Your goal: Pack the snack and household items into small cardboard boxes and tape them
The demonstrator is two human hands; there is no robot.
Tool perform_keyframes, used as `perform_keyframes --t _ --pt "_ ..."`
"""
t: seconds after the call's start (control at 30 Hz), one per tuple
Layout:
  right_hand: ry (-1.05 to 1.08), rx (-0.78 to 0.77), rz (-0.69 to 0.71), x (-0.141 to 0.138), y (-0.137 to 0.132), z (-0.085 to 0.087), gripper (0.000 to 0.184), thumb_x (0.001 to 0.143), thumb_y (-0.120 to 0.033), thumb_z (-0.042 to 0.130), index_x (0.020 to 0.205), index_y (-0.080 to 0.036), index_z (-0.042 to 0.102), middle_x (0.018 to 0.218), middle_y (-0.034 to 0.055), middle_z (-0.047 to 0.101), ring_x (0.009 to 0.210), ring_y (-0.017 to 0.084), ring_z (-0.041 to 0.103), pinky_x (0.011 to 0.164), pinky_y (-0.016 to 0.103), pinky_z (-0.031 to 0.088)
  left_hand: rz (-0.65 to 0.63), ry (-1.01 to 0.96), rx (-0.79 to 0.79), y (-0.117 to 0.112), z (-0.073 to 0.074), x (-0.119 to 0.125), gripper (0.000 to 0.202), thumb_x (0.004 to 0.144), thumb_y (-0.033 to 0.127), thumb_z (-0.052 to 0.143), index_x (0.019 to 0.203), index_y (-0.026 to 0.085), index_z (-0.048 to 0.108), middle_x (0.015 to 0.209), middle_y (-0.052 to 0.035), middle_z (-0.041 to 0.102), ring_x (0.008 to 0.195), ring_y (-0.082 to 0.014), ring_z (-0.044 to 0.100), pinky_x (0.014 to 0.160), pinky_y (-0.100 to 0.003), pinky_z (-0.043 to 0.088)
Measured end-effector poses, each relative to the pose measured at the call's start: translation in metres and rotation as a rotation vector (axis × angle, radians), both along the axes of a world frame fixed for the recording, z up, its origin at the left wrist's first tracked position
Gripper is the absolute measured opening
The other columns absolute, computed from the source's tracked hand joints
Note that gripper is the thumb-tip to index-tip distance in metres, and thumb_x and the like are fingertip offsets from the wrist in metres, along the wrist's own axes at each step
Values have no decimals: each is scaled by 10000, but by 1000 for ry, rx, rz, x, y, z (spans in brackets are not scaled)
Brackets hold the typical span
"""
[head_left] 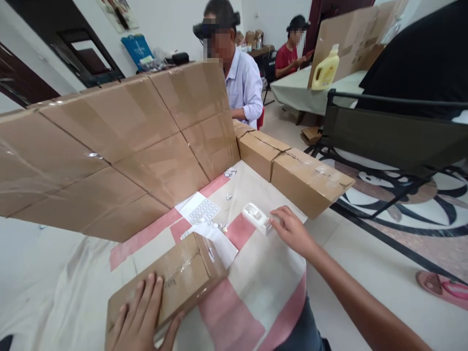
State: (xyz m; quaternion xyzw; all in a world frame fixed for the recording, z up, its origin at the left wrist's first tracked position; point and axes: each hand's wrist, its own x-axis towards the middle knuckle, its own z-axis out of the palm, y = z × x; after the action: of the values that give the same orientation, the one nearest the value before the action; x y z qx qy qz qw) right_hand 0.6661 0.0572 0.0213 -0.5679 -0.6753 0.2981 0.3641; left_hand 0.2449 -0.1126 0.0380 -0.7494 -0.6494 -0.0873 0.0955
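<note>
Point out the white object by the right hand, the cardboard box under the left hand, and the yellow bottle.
White object [256, 218]: head view, middle of its upper side.
Cardboard box [181, 271]: head view, bare part of its top face.
Yellow bottle [326, 70]: head view, middle of its body.

I see matt cardboard and glossy tape [185, 264] on my box [171, 282]. The white object [256, 217] looks smooth plastic, the sheet [197, 207] paper.
</note>
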Motion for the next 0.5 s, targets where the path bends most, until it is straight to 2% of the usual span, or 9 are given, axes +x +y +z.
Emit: perform_keyframes --t 0.03,0.1,0.17,0.23,0.3,0.33,0.4,0.47,0.5 --pt "3 -52 37 4 4 -2 312 971 -418 495 990 -171 683 1035 99 623 740 178 577 764 359 481 22 -37 8 1 8 4 864 904 572 582 1644 314 216 1622 -144 438 1464 -452 433 1125 -721 367" --pt "35 -118 81 6 11 -5 291 956 -402 496 908 -178 675 973 76 630 769 179 588 759 333 466 18 -157 123 0 21 18 772 897 513 632 1584 292 359 1560 -153 515 1455 -443 446 1154 -738 322" --pt "59 -150 73 4 16 -6 269 944 -393 508 897 -185 673 970 63 636 786 172 587 759 313 452 -96 -310 311 -2 25 43 643 871 404 696 1468 298 483 1402 -139 642 1355 -408 556 1135 -718 370" --pt "69 -182 67 1 21 -6 267 937 -393 511 894 -186 675 971 59 640 793 169 584 761 305 441 -286 -452 441 1 20 84 528 848 285 720 1343 338 544 1215 -92 715 1187 -350 658 1071 -667 461" --pt "64 -208 64 -4 25 -5 286 930 -407 509 866 -182 673 960 58 644 800 170 581 758 302 431 -439 -587 415 17 8 138 462 852 200 694 1258 377 563 1134 -61 717 1092 -305 684 1014 -612 513" --pt "57 -223 66 -6 28 -4 298 924 -416 508 836 -178 665 932 54 645 791 169 577 746 300 423 -488 -666 346 30 0 167 462 864 179 672 1260 384 553 1144 -64 707 1089 -291 686 989 -579 534" --pt "39 -258 78 -11 34 -2 323 908 -431 502 757 -175 629 819 34 628 734 161 554 693 291 398 -392 -828 190 68 -15 220 553 877 218 679 1373 355 476 1345 -134 614 1274 -320 607 1016 -564 529" --pt "19 -307 94 -15 41 1 337 885 -427 496 663 -183 566 656 -2 553 637 143 500 617 280 353 -241 -885 32 114 -29 255 900 818 296 767 1556 282 253 1634 -219 292 1536 -401 309 1150 -634 403" --pt "10 -332 100 -15 44 3 337 872 -415 494 624 -189 530 592 -19 499 594 133 464 586 276 326 -183 -886 -25 136 -36 264 1026 778 289 803 1587 263 172 1680 -234 165 1578 -426 185 1197 -670 311"
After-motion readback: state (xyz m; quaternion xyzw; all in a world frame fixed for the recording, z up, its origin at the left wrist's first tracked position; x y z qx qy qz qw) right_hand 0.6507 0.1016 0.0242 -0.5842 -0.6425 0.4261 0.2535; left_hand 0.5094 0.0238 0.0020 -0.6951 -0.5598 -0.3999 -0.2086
